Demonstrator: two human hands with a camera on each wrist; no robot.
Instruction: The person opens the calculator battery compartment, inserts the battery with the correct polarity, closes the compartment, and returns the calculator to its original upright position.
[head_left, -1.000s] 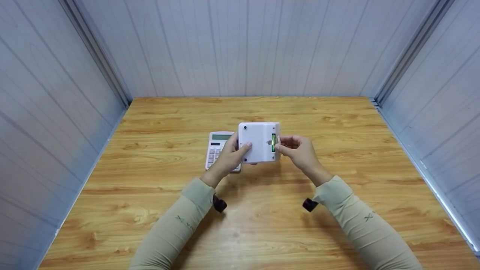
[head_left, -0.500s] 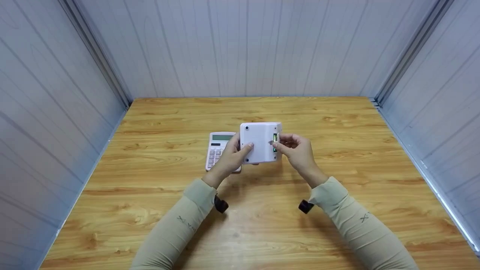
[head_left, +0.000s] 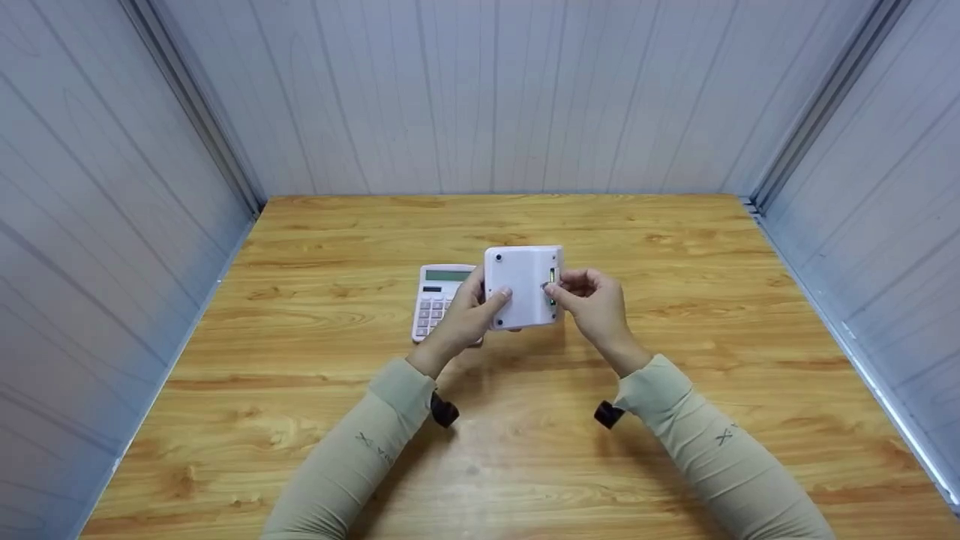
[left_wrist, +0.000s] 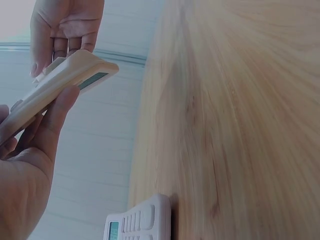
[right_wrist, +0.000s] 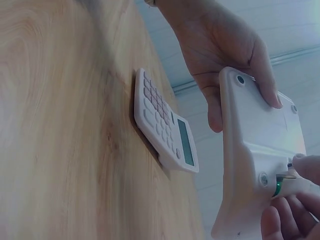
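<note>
My left hand [head_left: 463, 319] holds a white calculator [head_left: 521, 289] up off the table, its back facing me. The thumb lies on that back, with the other fingers behind. In the calculator's right part is an open battery slot with a green battery [right_wrist: 278, 186] partly visible. At this slot my right hand [head_left: 600, 304] pinches a small white battery cover [right_wrist: 296, 187] between thumb and fingers, partly over the battery. Whether the cover's edge is seated cannot be made out. In the left wrist view, a strip of the held calculator's screen [left_wrist: 93, 80] shows.
A second calculator [head_left: 432, 298], pinkish white with a grey-green screen, lies face up on the wooden table [head_left: 315, 315], left of the held one and partly hidden by my left hand. Panelled walls [head_left: 480, 97] stand at the back and both sides.
My right hand has brought the battery cover leftward over the slot, and less of the green battery shows. The held calculator has shifted slightly right with my left hand.
</note>
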